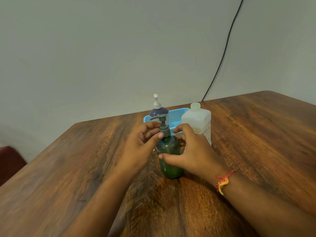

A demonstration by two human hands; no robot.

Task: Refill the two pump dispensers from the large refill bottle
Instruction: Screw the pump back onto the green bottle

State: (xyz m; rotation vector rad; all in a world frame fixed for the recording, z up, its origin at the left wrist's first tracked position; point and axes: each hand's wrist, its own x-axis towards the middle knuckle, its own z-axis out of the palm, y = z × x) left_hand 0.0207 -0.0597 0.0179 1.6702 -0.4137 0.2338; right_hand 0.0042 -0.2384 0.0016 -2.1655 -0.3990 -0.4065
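A green pump dispenser (171,165) stands upright at the middle of the wooden table (68,168). Its grey pump head (163,124) sits on the neck. My left hand (142,142) pinches the pump collar between thumb and fingers. My right hand (191,151) curls around the bottle's body, thumb across its front. Behind stands a dark blue pump dispenser (158,112) with a white pump. To the right the large translucent white refill bottle (197,123) stands upright with its cap off.
A light blue mesh tray (177,115) lies behind the bottles near the table's far edge. A black cable (222,57) runs down the wall. A dark red seat (8,161) shows at the left edge.
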